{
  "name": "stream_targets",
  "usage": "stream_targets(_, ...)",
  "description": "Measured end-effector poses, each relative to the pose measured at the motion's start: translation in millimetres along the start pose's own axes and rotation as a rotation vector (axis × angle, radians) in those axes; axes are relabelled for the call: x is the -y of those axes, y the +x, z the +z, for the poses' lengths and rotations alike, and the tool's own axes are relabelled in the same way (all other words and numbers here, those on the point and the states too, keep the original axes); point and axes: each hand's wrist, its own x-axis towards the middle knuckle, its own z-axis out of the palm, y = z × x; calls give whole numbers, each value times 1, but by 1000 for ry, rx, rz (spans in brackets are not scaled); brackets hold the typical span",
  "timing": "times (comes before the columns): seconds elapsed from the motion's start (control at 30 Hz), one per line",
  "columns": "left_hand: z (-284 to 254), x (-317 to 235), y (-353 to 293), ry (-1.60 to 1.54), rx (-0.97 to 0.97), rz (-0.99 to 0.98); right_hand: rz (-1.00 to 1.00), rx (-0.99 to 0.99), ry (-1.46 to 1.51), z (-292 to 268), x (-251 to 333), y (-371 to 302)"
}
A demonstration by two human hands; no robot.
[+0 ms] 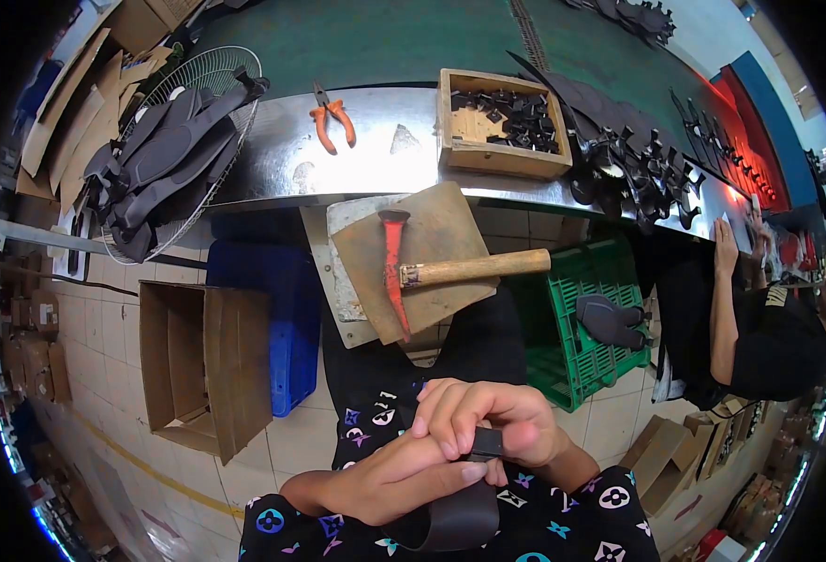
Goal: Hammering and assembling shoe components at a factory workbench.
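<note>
Low over my lap, both hands are closed around a dark shoe sole [464,521], its curved, smooth part hanging below the fingers. My left hand [385,480] wraps it from the left, thumb stretched along it. From the right, my right hand [493,420] grips with bent fingers at a small black block [486,442] at the upper end of the sole. Whether block and sole are joined is hidden by the fingers. Beyond the hands, a red-headed hammer [469,269] with a wooden handle lies on a worn brown board [361,245].
Orange-handled pliers [332,122] and a wooden box [507,157] of small black pieces rest on the metal bench. Soles fill a wire basket [244,140] and pile at right [633,169]. Below stand a cardboard box [242,375] and green crate [563,309]. A co-worker [783,347] sits right.
</note>
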Motion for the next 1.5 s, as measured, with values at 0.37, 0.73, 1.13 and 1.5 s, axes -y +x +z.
stream_targets(0.37, -7, -6, 13, -117, -28, -104, -72, -23, 3, -12, -9, 0)
stream_targets(0.73, -17, -15, 104, 1419, -714, 587, -83, -973, -446, -74, 15, -103)
stream_targets(1.13, -6, -14, 110, 1289, -700, 303, -250, -1179, -1165, -209, 107, -63)
stream_targets(1.5, -13, -13, 78, 1281, -792, 331, 194, -494, -2506, -314, 125, 75)
